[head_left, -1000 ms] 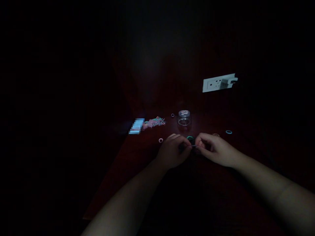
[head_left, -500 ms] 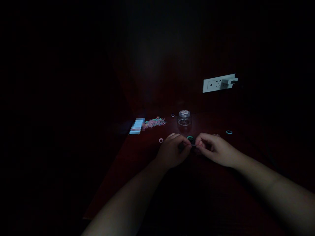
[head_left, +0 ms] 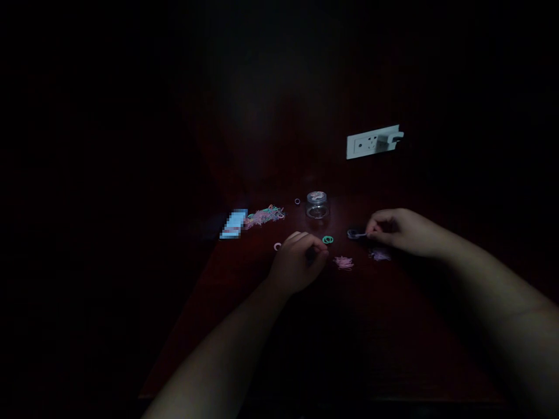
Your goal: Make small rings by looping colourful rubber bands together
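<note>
My right hand [head_left: 399, 231] pinches a pale, thin rubber band [head_left: 360, 235] between thumb and forefinger, just above the table beside a small dark-looking ring of bands [head_left: 351, 234]. My left hand [head_left: 299, 261] hangs low over the table, thumb and forefinger drawn together; whatever lies between their tips is too dark to make out. Close to its fingertips are green rubber bands [head_left: 327, 240] and a little pile of pink rubber bands [head_left: 343, 263]. Under my right hand sits a pile of purple bands [head_left: 379, 254]. A pink ring [head_left: 277, 247] is partly covered by my left hand.
Farther back stands a clear lidded jar [head_left: 317, 206], with one small ring [head_left: 297, 201] left of it. A heap of mixed-colour bands [head_left: 266, 215] lies beside a lit phone [head_left: 234, 224]. A wall socket [head_left: 373, 142] holds a plug. The room is very dark.
My hands, close together on a small band before, are now apart. The right has moved right and back with a band; pink and purple piles are uncovered. The view has shifted slightly.
</note>
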The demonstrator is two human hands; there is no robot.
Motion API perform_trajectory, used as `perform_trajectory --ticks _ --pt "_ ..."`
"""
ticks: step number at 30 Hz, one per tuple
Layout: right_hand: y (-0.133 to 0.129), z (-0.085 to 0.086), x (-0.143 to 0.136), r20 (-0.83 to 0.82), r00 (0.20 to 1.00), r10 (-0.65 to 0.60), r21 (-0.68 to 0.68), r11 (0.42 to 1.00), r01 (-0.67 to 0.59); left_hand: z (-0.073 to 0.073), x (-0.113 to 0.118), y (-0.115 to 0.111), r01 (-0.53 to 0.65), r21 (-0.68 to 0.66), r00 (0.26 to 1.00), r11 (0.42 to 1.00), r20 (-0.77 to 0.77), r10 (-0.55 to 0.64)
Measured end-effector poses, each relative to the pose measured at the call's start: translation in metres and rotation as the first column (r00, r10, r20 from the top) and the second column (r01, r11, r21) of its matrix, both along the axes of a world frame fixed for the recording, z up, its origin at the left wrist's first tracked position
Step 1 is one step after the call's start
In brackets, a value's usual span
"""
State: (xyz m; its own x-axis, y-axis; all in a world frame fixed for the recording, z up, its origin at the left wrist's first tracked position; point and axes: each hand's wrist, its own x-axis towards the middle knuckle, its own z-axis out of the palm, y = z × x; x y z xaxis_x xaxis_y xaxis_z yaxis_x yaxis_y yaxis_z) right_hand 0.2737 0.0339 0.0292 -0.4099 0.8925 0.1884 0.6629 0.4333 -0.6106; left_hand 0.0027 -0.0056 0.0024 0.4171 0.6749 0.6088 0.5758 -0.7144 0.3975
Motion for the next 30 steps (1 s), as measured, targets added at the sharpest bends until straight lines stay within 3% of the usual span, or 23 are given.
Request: perform_trajectory --ticks 3,6,17,30 --pt "0.005 0.001 0.014 0.059 0.998 -0.038 -0.182 0.982 0.048 0.0 -0.001 -0.001 0.005 -0.002 1.0 1.0 0.001 -0.005" --pt "0.007 -0.001 0.021 0.116 0.993 -0.011 -0.257 0.966 0.041 0.001 -0.001 -0.001 0.009 -0.001 1.0 1.0 0.012 -0.009" --pt "0.011 -0.004 0.031 0.179 0.982 -0.059 -0.255 0.961 0.104 -0.001 -0.002 0.001 0.014 0.014 1.0 1.0 0.006 -0.015" --pt "0.013 -0.008 0.031 0.206 0.978 -0.045 -0.24 0.966 0.095 -0.001 -0.002 0.001 0.023 0.0 1.0 1.0 0.017 -0.023"
